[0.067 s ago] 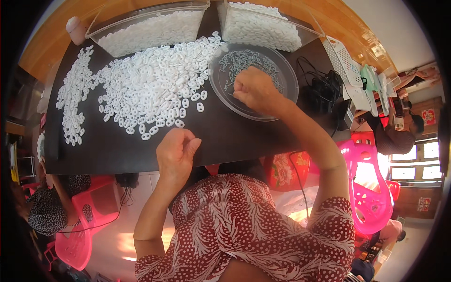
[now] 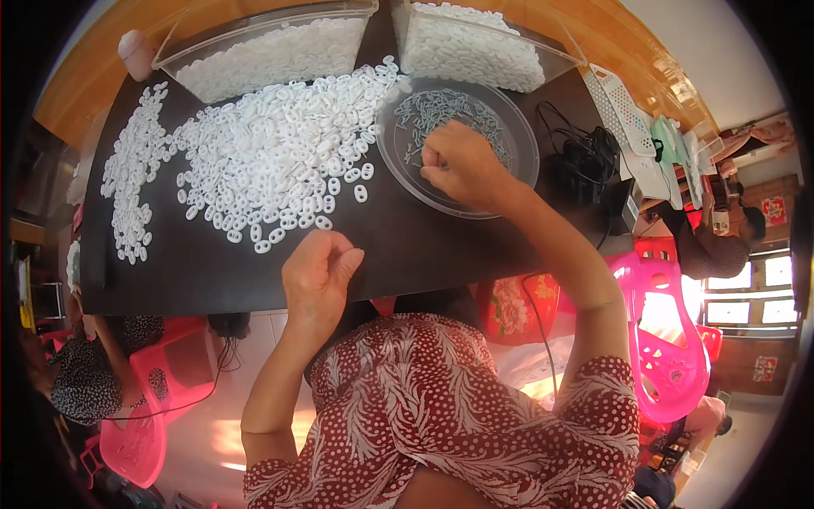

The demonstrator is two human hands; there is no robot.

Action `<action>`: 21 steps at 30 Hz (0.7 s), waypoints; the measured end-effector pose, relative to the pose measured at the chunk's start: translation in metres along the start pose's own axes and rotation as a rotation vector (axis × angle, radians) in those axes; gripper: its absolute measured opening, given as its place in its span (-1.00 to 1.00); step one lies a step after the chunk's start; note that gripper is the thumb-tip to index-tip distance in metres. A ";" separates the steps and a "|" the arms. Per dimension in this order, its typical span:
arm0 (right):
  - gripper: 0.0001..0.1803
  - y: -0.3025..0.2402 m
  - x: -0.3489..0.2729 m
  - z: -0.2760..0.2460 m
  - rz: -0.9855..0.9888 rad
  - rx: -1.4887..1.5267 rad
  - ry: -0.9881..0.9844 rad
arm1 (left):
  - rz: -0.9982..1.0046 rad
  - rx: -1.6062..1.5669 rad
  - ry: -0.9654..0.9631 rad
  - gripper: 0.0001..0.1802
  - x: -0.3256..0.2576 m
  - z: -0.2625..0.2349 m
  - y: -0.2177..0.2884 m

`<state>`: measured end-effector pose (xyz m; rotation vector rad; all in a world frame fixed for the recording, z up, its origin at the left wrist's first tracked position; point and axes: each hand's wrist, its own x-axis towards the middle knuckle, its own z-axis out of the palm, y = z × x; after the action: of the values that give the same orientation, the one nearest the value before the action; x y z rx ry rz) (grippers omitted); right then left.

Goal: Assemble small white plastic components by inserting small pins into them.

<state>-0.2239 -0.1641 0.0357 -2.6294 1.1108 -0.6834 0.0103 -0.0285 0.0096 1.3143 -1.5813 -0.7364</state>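
Right hand (image 2: 458,165), fingers pinched together, reaches into the clear bowl (image 2: 398,165) of small grey pieces (image 2: 475,114) at 1 o'clock. Left hand (image 2: 318,276), loosely clenched with its contents hidden, rests at the table (image 2: 212,276) edge; white rings (image 2: 271,153) lie at 11 o'clock, nearer it.

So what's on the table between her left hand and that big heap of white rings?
In the head view, only bare dark tabletop separates the left hand from the white rings; the nearest strays lie just beyond.

White rings (image 2: 271,161), black table (image 2: 407,254), clear bowl (image 2: 509,182), grey clips (image 2: 449,110), pink chair (image 2: 670,339)
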 end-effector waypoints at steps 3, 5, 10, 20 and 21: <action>-0.87 -0.014 -0.001 -0.006 0.026 0.193 0.044 | -0.216 -0.451 0.015 -0.83 0.001 0.003 0.001; -0.90 -0.032 -0.004 -0.014 0.211 0.447 0.034 | -0.304 -0.568 0.020 -0.84 0.006 0.003 0.010; -0.90 -0.059 -0.006 -0.011 0.261 0.781 -0.049 | -0.448 -0.932 0.085 -0.84 0.011 0.005 0.016; -0.81 -0.095 -0.017 0.031 0.275 1.050 0.004 | -0.443 -0.999 0.156 -0.81 -0.001 -0.006 0.019; -0.84 -0.098 -0.017 0.035 0.274 1.079 0.063 | -0.431 -0.981 0.170 -0.83 -0.002 -0.006 0.020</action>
<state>-0.1557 -0.0834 0.0345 -1.5244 0.7525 -0.9482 0.0080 -0.0212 0.0289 0.9108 -0.6029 -1.3889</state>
